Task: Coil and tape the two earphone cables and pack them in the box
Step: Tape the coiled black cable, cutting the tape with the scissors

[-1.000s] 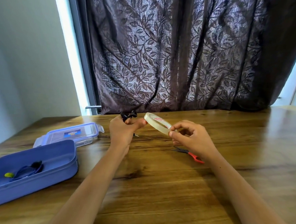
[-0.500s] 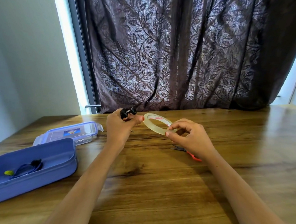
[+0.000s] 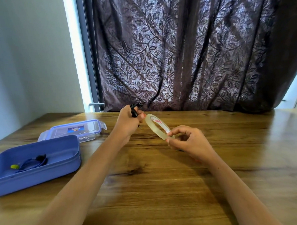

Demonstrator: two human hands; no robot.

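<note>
I am watching the left hand (image 3: 128,124) gripping the coiled black earphone cable (image 3: 134,109), fingers curled round it, with the earbuds sticking out above the fist and the plug poking out below. Its thumb is touching the far rim of the tape roll (image 3: 158,128). The right hand (image 3: 191,143) is pinching the near rim of that clear roll between thumb and forefinger, holding it tilted above the bench (image 3: 157,185). Both hands are hovering over the bench's far middle. Well to the left, the blue earphone cable (image 3: 32,163) is lying coiled inside the open blue box (image 3: 37,178), a yellow-green bit showing at one end. The clear lid (image 3: 76,129) is lying flat just behind the box. A dark leaf-patterned curtain (image 3: 181,54) is hanging beyond the bench.
</note>
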